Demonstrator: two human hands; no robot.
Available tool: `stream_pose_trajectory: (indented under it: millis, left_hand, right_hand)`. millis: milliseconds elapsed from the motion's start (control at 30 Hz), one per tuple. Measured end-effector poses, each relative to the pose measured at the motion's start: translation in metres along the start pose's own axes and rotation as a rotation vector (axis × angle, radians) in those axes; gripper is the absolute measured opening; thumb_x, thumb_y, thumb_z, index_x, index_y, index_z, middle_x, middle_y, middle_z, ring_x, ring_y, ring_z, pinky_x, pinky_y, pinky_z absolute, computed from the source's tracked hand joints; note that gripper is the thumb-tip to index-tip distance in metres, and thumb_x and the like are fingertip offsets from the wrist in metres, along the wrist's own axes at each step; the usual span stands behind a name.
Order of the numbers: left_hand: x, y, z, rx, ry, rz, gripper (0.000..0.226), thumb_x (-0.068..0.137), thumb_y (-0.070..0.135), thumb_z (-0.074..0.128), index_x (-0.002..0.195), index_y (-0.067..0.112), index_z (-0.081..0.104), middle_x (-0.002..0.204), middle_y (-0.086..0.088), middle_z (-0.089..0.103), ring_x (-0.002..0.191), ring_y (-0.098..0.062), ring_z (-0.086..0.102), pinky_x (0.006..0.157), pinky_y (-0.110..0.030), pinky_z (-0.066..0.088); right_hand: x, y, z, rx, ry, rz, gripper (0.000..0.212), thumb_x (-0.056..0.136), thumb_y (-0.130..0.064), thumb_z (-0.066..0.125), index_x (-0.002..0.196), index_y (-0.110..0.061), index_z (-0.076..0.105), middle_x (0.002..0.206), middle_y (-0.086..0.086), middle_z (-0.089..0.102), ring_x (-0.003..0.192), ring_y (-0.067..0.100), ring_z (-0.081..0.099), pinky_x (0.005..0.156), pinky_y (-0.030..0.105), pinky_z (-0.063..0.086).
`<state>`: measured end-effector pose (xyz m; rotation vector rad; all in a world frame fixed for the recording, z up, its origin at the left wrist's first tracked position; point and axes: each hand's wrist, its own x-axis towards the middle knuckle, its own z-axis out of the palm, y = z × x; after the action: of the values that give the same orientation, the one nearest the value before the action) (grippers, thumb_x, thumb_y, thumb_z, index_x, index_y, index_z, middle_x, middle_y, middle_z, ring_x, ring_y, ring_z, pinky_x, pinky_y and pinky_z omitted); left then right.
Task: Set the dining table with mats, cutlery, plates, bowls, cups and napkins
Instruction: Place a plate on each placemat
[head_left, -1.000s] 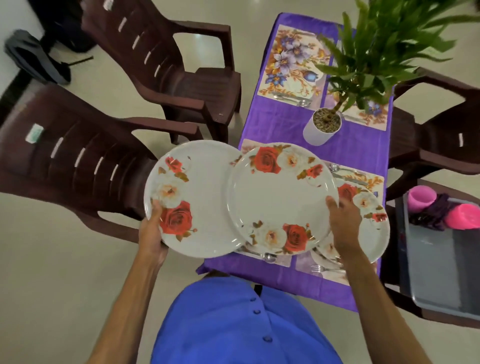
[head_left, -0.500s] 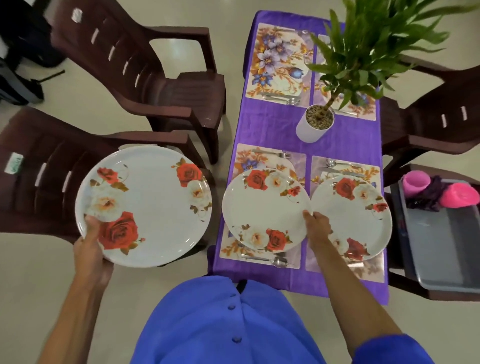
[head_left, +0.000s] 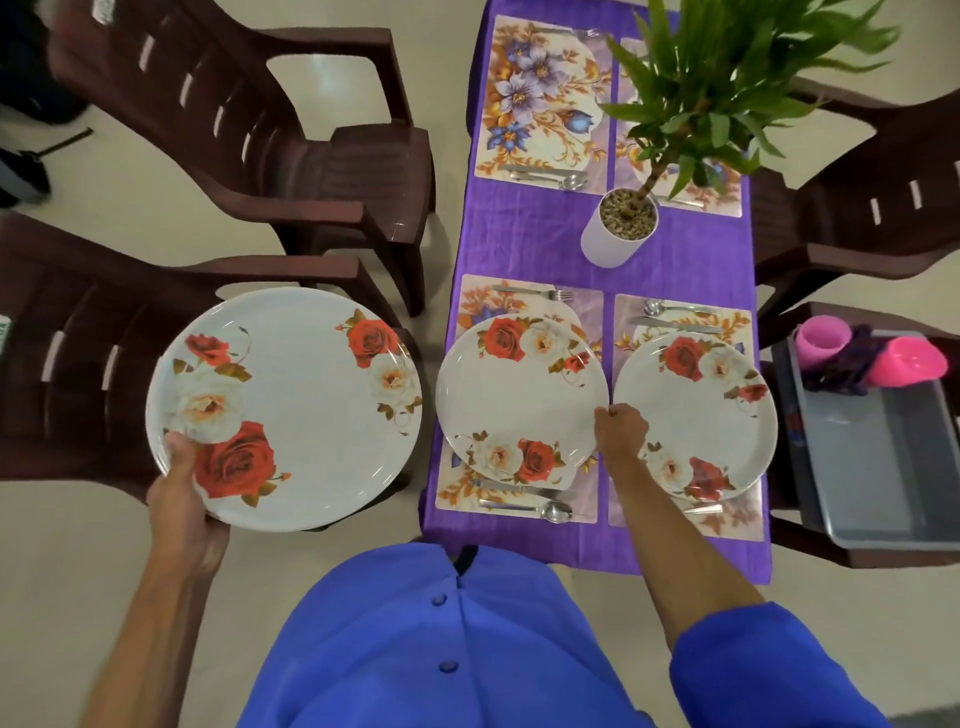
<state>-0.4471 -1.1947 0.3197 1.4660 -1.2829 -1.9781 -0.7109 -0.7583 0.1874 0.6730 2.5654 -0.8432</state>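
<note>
Left hand (head_left: 179, 486) grips the near-left rim of a plate stack (head_left: 284, 410), thumb on top over the rose print, fingers hidden under it. A second rim shows at the edge, so probably two plates, exact count unclear. The stack is held off the tabletop, over a brown chair (head_left: 78, 332).

Near-left mat (head_left: 519, 400) on the purple cloth (head_left: 524, 234): a plate (head_left: 519, 395) lies flat on it, fork beyond, knife and spoon on the near side. Right hand (head_left: 621, 431) pinches that plate's right rim, fingers curled over the edge, just where it meets the next plate. Looks like final positioning, or about to let go.

Near-right mat (head_left: 685, 322): a second plate (head_left: 696, 415) down, cutlery partly under its near edge.

The far mats, one (head_left: 540, 104) and the other (head_left: 727, 197) behind the plant pot (head_left: 621, 228), have cutlery but no plates. My guess is the held stack goes there.

Far right: a grey tray (head_left: 878, 467) on another chair holds two pink cups (head_left: 906, 361) and a dark cloth.

Handling: the plates are stiff, glossy and likely light melamine, though ceramic can't be ruled out. The surface is slippery, so take the rim with thumb over, fingers under. A one-handed rim grip levers the stack, so keep it level or the top plate may slide. Set plates down flat, clear of the cutlery.
</note>
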Motion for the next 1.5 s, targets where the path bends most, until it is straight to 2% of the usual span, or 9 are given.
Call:
stream_pose_trajectory:
  millis: [167,400,567,667,800,1133,1200,1333,1500]
  left_hand:
    - [-0.005,-0.002,0.013,-0.007,-0.028,-0.019,0.063,0.099,0.063,0.056,0.142,0.016,0.062,0.138,-0.009,0.068,0.123,-0.027,0.068,0.094,-0.049,0.060]
    - [-0.010,-0.003,0.013,-0.028,-0.023,-0.037,0.062,0.099,0.062,0.056,0.140,0.015,0.064,0.137,-0.011,0.069,0.122,-0.029,0.069,0.091,-0.051,0.061]
    - [-0.022,-0.006,0.011,-0.042,-0.034,-0.021,0.056,0.101,0.060,0.055,0.134,0.017,0.067,0.132,-0.010,0.071,0.109,-0.022,0.074,0.085,-0.046,0.064]
    - [-0.034,-0.009,0.012,-0.042,-0.026,-0.024,0.051,0.100,0.062,0.054,0.122,0.021,0.074,0.128,-0.009,0.073,0.104,-0.022,0.075,0.078,-0.042,0.066]
    - [-0.051,-0.018,0.014,-0.066,-0.006,0.008,0.051,0.102,0.060,0.053,0.126,0.020,0.072,0.131,-0.012,0.071,0.110,-0.024,0.073,0.089,-0.047,0.063]
    - [-0.091,-0.055,0.015,-0.164,0.043,0.001,0.059,0.099,0.062,0.057,0.134,0.015,0.068,0.133,-0.015,0.070,0.121,-0.036,0.068,0.092,-0.057,0.060]
    - [-0.099,-0.053,0.015,-0.220,0.043,-0.013,0.053,0.103,0.059,0.053,0.123,0.015,0.075,0.127,-0.017,0.072,0.108,-0.034,0.073,0.079,-0.056,0.064]
    - [-0.104,-0.039,0.012,-0.301,0.048,-0.046,0.055,0.104,0.060,0.045,0.116,0.019,0.080,0.130,-0.019,0.071,0.107,-0.030,0.074,0.077,-0.049,0.065]
    - [-0.084,-0.011,-0.042,-0.407,0.091,0.019,0.089,0.089,0.082,0.033,0.142,0.016,0.063,0.134,-0.017,0.069,0.121,-0.031,0.069,0.094,-0.049,0.061]
  right_hand:
    - [-0.001,0.006,0.003,-0.037,0.056,0.020,0.021,0.090,-0.010,0.058,0.090,0.007,0.070,0.084,0.019,0.071,0.080,0.035,0.069,0.063,0.027,0.041]
    - [-0.023,0.002,-0.005,-0.053,0.086,0.017,0.034,0.097,-0.013,0.059,0.128,-0.004,0.049,0.118,0.022,0.066,0.105,0.042,0.066,0.078,0.040,0.050]
    - [-0.020,0.003,-0.007,-0.241,0.120,-0.068,0.032,0.097,-0.019,0.061,0.126,-0.007,0.058,0.124,0.018,0.059,0.115,0.036,0.056,0.090,0.047,0.052]
    - [-0.014,0.006,-0.008,-0.183,0.097,-0.089,0.023,0.096,-0.016,0.063,0.115,-0.003,0.064,0.114,0.016,0.067,0.103,0.033,0.065,0.081,0.039,0.052]
    - [-0.006,0.008,-0.012,-0.210,0.113,-0.134,0.017,0.097,-0.015,0.063,0.104,-0.001,0.070,0.103,0.015,0.072,0.091,0.031,0.070,0.074,0.036,0.054]
    - [-0.031,-0.006,-0.017,-0.292,0.176,-0.289,0.034,0.102,-0.027,0.058,0.128,-0.005,0.059,0.125,0.016,0.063,0.116,0.034,0.058,0.089,0.045,0.051]
    - [-0.063,-0.029,-0.013,-0.051,0.016,-0.455,0.030,0.106,-0.030,0.053,0.121,-0.007,0.066,0.115,0.011,0.071,0.107,0.029,0.066,0.083,0.035,0.050]
    - [-0.160,-0.108,0.004,0.352,-0.795,-0.347,0.037,0.102,-0.047,0.059,0.127,-0.021,0.061,0.113,-0.003,0.075,0.100,0.015,0.074,0.080,0.029,0.060]
    - [-0.243,-0.181,0.051,0.275,-0.687,-0.631,0.034,0.094,-0.045,0.071,0.118,-0.022,0.064,0.111,-0.005,0.075,0.099,0.009,0.073,0.086,0.036,0.063]
